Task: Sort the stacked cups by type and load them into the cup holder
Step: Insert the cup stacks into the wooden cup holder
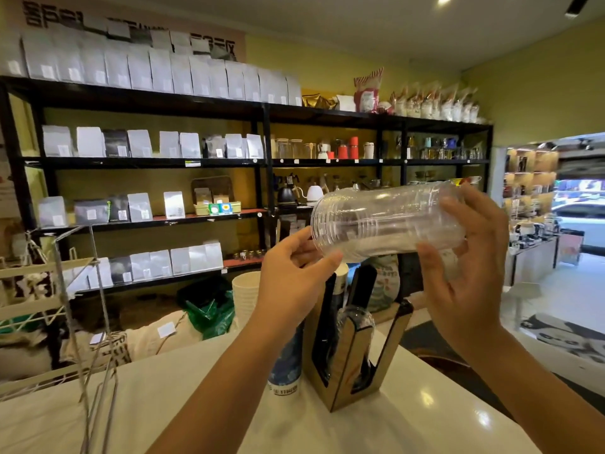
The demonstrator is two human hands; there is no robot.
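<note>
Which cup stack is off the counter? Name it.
The clear plastic stack, held sideways between the left hand and right hand; the blue printed stack stands on the counter.

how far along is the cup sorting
Partly done: the cup holder on the counter already has clear cups in one slot. In hand: both the left hand and right hand hold a clear cup stack sideways above it. Left: loading it; printed paper cups wait beside the holder.

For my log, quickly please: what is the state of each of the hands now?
Left hand: grips the rim end of the stack of clear cups.
Right hand: fingers curled round the stack's base end, holding it.
</note>
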